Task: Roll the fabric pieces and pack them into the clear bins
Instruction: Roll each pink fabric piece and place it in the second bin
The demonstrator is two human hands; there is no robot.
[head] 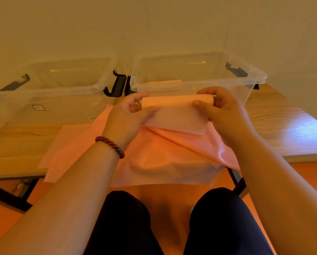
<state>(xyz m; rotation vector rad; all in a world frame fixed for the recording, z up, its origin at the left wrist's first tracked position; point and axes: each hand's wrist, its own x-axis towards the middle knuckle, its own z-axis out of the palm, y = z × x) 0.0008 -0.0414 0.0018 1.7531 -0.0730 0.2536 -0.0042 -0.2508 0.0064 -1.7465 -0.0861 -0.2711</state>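
- L grip [128, 115] pinches the left end of the roll [176, 102]: thumb on the loose flap, fingers curled behind.
- R grip [222, 109] pinches the right end: thumb in front, fingers curled over the top.
- Roll = pink fabric, part-rolled, held in the air just in front of the R bin [200, 85]; its flap hangs down toward the pile [163, 159].
- Pile of pink sheets lies on the bench [282, 126], under both hands, draping over the front edge.
- R bin: clear, lid off, w/ a 2nd roll [165, 83] inside by the near wall.
- L bin [62, 90]: clear, just beside the R bin.
- Bead bracelet [110, 145] on the L wrist.
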